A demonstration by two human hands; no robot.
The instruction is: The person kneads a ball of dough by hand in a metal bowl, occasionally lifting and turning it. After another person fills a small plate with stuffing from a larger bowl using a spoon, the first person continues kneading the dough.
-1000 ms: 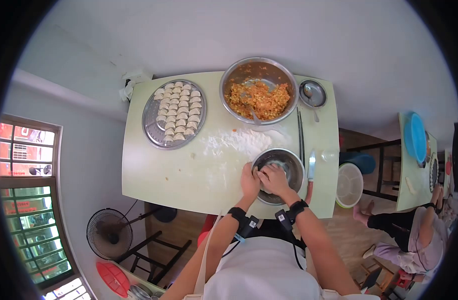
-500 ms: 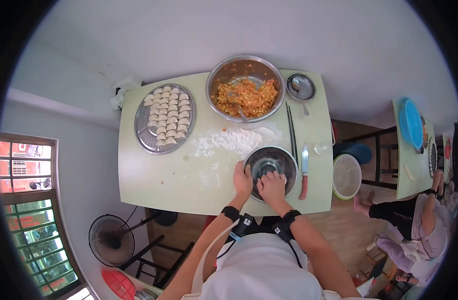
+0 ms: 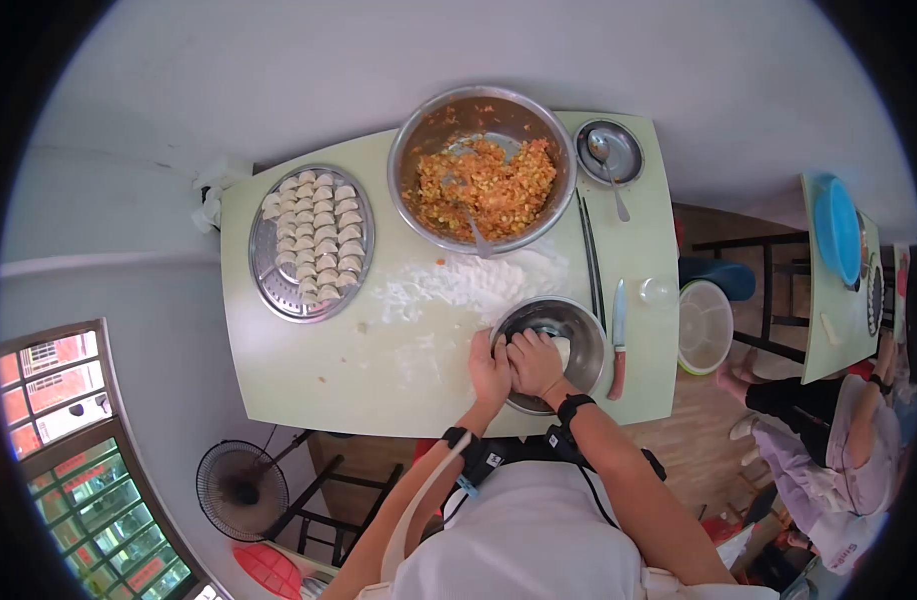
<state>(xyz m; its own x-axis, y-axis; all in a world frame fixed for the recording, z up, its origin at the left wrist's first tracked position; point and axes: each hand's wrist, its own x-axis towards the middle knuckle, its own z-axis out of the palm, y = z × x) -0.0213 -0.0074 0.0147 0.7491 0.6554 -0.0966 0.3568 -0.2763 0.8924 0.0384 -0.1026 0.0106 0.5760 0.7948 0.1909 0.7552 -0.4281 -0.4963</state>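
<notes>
A white top (image 3: 519, 535) and black wristbands (image 3: 577, 405) (cabled) are worn.

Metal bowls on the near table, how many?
3: large bowl of orange filling, far side; small bowl holding a spoon, right of it; medium bowl near the front edge, left hand and right hand at it.

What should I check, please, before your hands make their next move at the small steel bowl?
1. Bowl on the tabletop: ok, the small steel bowl sits on the table.
2. Left hand holding the bowl firmly: cannot tell; it is at the rim, grip hidden.
3. Right hand with a full hold on the pale lump: cannot tell; fingers partly hidden.
4. Knife clear of both hands: ok, it lies beyond the bowl's right side.
5. Flour all tidy: not ok, scattered across the tabletop.
</notes>
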